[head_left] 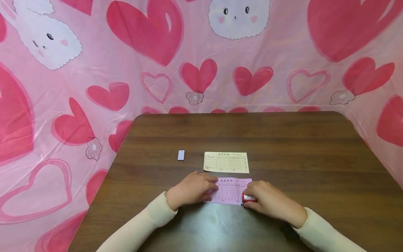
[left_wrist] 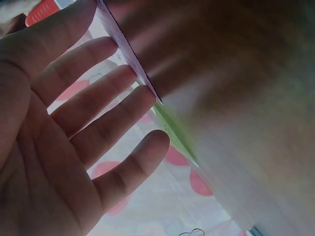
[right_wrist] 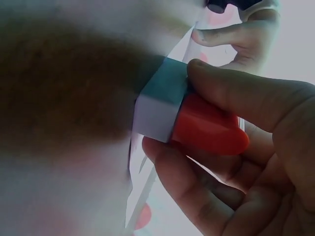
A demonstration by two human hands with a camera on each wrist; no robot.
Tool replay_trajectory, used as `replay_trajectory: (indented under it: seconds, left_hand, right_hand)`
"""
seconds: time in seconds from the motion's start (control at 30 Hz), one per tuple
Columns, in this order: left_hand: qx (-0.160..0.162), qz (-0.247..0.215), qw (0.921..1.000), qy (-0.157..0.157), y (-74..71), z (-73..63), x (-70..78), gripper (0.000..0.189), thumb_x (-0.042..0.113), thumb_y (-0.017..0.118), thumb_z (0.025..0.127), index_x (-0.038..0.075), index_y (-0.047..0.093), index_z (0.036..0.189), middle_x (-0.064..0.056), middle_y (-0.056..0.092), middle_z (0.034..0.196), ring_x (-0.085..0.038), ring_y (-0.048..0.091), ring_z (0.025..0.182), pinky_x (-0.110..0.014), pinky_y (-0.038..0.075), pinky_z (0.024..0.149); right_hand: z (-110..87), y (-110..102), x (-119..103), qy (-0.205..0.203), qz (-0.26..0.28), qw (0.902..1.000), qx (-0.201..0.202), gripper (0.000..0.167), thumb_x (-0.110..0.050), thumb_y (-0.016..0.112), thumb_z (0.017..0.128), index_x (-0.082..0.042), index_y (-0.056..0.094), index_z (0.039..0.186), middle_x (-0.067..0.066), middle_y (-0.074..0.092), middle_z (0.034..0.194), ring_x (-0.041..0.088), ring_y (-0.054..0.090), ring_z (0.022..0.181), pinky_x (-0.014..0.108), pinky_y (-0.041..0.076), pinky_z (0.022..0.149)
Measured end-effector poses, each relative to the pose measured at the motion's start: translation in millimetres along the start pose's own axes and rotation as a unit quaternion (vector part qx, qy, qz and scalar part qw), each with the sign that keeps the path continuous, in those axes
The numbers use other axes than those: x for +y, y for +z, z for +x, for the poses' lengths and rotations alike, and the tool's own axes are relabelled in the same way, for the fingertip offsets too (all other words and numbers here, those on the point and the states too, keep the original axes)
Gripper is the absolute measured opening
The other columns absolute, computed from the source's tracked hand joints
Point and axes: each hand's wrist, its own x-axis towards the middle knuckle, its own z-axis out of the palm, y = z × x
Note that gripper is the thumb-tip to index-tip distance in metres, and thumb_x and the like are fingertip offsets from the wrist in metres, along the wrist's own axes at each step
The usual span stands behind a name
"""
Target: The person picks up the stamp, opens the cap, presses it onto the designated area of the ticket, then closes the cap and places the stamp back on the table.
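My right hand (head_left: 267, 200) pinches a small red self-inking stamp (head_left: 249, 198) between thumb and fingers. In the right wrist view the stamp (right_wrist: 209, 125) shows its red body and a pale, box-like base, which meets the paper. Under it is the lower right corner of a pink printed form slip (head_left: 228, 190). My left hand (head_left: 195, 188) rests its spread fingers on the slip's left end. Seen from the left wrist, those fingers (left_wrist: 115, 113) are fairly straight along the paper's edge.
A pale yellow printed slip (head_left: 226, 162) lies just beyond the pink one. Farther left is a small pale lilac rectangular piece (head_left: 181, 155). All lie on a dark brown wooden table (head_left: 283, 140), with a pink heart-patterned cloth (head_left: 201, 45) hanging behind it.
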Motion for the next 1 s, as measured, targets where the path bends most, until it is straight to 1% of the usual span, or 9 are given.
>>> replay_trajectory:
  seconds: [0.17, 0.27, 0.43, 0.57, 0.63, 0.83, 1.0]
  left_hand:
    - [-0.001, 0.003, 1.0000, -0.002, 0.7, 1.0, -0.8, 0.033, 0.033, 0.082, 0.094, 0.022, 0.079, 0.125, 0.000, 0.068, 0.140, -0.017, 0.065, 0.126, -0.035, 0.051, 0.082]
    - [0.000, 0.006, 1.0000, -0.002, 0.7, 1.8, -1.6, 0.033, 0.033, 0.082, 0.094, 0.022, 0.079, 0.125, 0.000, 0.068, 0.140, -0.016, 0.065, 0.126, -0.035, 0.051, 0.082]
    - [-0.003, 0.002, 1.0000, -0.004, 0.5, 1.4, -1.0, 0.034, 0.033, 0.083, 0.094, 0.022, 0.079, 0.125, 0.000, 0.068, 0.140, -0.016, 0.065, 0.126, -0.035, 0.052, 0.083]
    - [-0.004, 0.005, 1.0000, -0.003, 0.7, 1.0, 0.3, 0.033, 0.033, 0.083, 0.093, 0.022, 0.079, 0.124, 0.001, 0.069, 0.139, -0.015, 0.065, 0.126, -0.035, 0.052, 0.083]
    - [-0.005, 0.009, 0.9999, -0.002, 0.9, 1.1, 0.9, 0.032, 0.033, 0.083, 0.093, 0.023, 0.079, 0.124, 0.001, 0.069, 0.139, -0.015, 0.065, 0.126, -0.034, 0.051, 0.082]
    - [-0.003, 0.009, 0.9999, -0.002, -0.4, 1.7, 2.0, 0.030, 0.032, 0.084, 0.092, 0.023, 0.080, 0.121, 0.002, 0.070, 0.137, -0.013, 0.065, 0.124, -0.031, 0.048, 0.078]
    - [-0.005, 0.012, 0.9999, -0.004, -1.1, 2.1, 2.1, 0.030, 0.032, 0.084, 0.092, 0.023, 0.080, 0.121, 0.002, 0.070, 0.137, -0.012, 0.065, 0.124, -0.030, 0.047, 0.076]
  right_hand:
    - [-1.4, -0.8, -0.6, 0.005, 0.001, 1.0000, 0.003, 0.035, -0.012, 0.089, 0.085, -0.026, 0.059, 0.072, -0.018, 0.047, 0.073, -0.001, 0.040, 0.065, 0.019, 0.038, 0.057]
    - [-2.0, -1.7, -0.9, 0.012, -0.004, 0.9999, 0.003, 0.035, -0.012, 0.088, 0.085, -0.026, 0.059, 0.072, -0.018, 0.047, 0.074, -0.001, 0.041, 0.065, 0.019, 0.039, 0.057]
    - [-1.7, -0.8, -1.1, 0.008, -0.008, 0.9999, 0.001, 0.033, -0.013, 0.088, 0.085, -0.026, 0.061, 0.074, -0.018, 0.046, 0.074, -0.001, 0.041, 0.065, 0.019, 0.038, 0.057]
    - [-2.9, 0.3, -2.8, 0.013, -0.012, 0.9998, 0.002, 0.032, -0.012, 0.087, 0.087, -0.026, 0.061, 0.074, -0.017, 0.048, 0.075, -0.001, 0.041, 0.065, 0.019, 0.039, 0.057]
    - [-4.4, 0.6, -4.3, 0.022, -0.011, 0.9997, 0.003, 0.031, -0.011, 0.086, 0.087, -0.026, 0.062, 0.075, -0.017, 0.049, 0.076, -0.001, 0.042, 0.066, 0.019, 0.040, 0.058]
    - [-6.8, 0.9, -7.0, 0.036, -0.008, 0.9993, 0.007, 0.020, -0.012, 0.087, 0.087, -0.022, 0.069, 0.084, -0.016, 0.056, 0.081, 0.000, 0.045, 0.067, 0.021, 0.042, 0.059]
    - [-7.6, -2.5, -7.4, 0.038, -0.018, 0.9991, 0.009, 0.019, -0.017, 0.087, 0.088, -0.024, 0.070, 0.085, -0.016, 0.058, 0.083, 0.000, 0.046, 0.068, 0.021, 0.042, 0.059]
